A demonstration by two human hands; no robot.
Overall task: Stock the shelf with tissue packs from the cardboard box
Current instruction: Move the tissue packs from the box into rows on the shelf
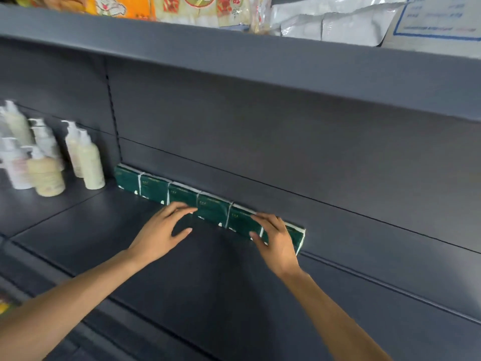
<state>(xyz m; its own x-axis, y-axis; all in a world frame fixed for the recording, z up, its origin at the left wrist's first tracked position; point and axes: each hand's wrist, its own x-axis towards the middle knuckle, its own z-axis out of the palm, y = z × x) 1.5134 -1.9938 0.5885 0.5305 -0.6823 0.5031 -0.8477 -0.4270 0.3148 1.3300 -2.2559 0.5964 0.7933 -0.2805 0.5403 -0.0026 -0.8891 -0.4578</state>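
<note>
Several dark green tissue packs (182, 195) with white edges stand in a row along the back wall of the dark grey shelf (182, 277). My left hand (161, 230) hovers in front of the row's middle with fingers spread and relaxed, its fingertips near a pack. My right hand (276, 241) lies with straight fingers against the front of the packs at the row's right end (296, 235). The cardboard box is out of view.
White and cream pump bottles (44, 157) stand on the shelf at the left. An upper shelf (260, 63) overhangs, loaded with snack bags and white packets (338, 24). The shelf surface stretches bare to the right of the row and in front of it.
</note>
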